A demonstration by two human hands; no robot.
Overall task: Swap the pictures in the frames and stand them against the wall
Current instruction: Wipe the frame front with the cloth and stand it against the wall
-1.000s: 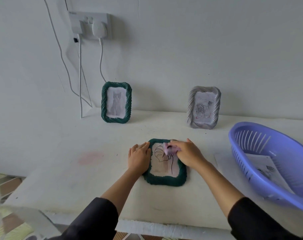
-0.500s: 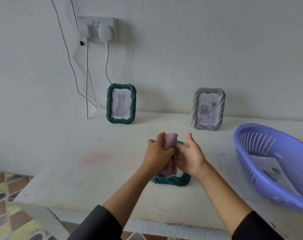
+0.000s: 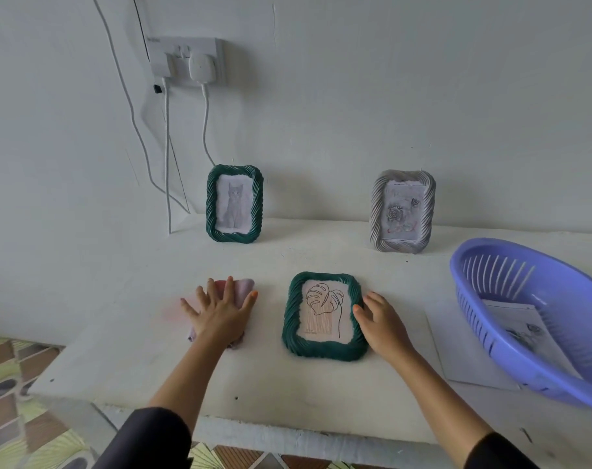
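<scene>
Pink cloth (image 3: 245,287) is lying under the left hand (image 3: 220,314), fingers spread flat; the right hand (image 3: 380,321), fingers loose, is touching the right rim of the green leaf-picture frame (image 3: 321,348) lying face-up on the tabletop (image 3: 287,394).

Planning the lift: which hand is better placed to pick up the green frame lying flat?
Likely right: the right hand touches the flat green rope-rimmed frame; the left hand rests on a pink cloth.

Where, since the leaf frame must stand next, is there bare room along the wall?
Between the cat frame and the grey rose frame the tabletop at the wall is bare. Right is crowded by the purple basket; cables hang left.
</scene>
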